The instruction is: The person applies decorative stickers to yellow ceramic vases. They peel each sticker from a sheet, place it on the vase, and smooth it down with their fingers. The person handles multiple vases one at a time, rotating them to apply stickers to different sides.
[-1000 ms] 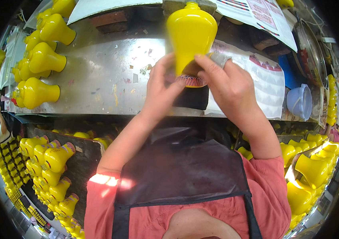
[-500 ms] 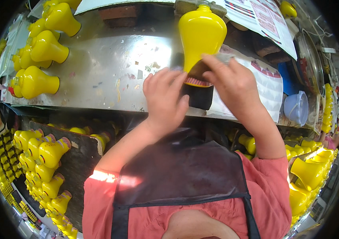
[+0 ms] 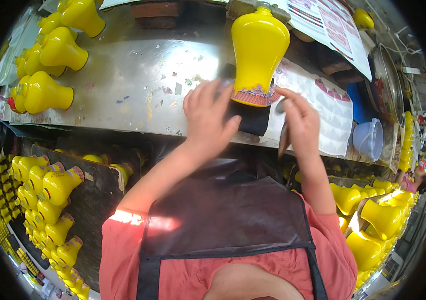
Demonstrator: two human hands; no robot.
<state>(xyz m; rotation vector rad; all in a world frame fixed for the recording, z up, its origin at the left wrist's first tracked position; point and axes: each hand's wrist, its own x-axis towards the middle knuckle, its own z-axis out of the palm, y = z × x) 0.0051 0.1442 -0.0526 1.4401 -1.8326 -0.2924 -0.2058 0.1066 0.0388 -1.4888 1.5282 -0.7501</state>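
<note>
A glossy yellow vase [image 3: 259, 50] lies on its side, neck away from me, its neck end on a grey block. A patterned red-and-blue decal band [image 3: 255, 97] wraps the visible side of its foot end, above a black pad [image 3: 254, 120]. My left hand [image 3: 207, 115] is at the left of the foot, fingers stretched and thumb apart, fingertips blurred near the edge. My right hand [image 3: 303, 120] holds a thin dark scraper [image 3: 284, 136] under its fingers, while its index fingertip reaches the band's right end. Beneath that hand lies a white decal sheet [image 3: 318, 122].
Several plain yellow vases [image 3: 48, 92] lie along the metal table's left side. At the right stand a pale blue bucket [image 3: 368, 139] and another printed sheet [image 3: 330, 30] resting over bricks. Boards of banded vases [image 3: 60, 185] sit low left; more yellow vases [image 3: 380, 217] fill the lower right.
My right hand has drawn back from the vase's foot toward the right and nearer me, swinging the scraper down. The band is now uncovered. My left hand stays almost in place.
</note>
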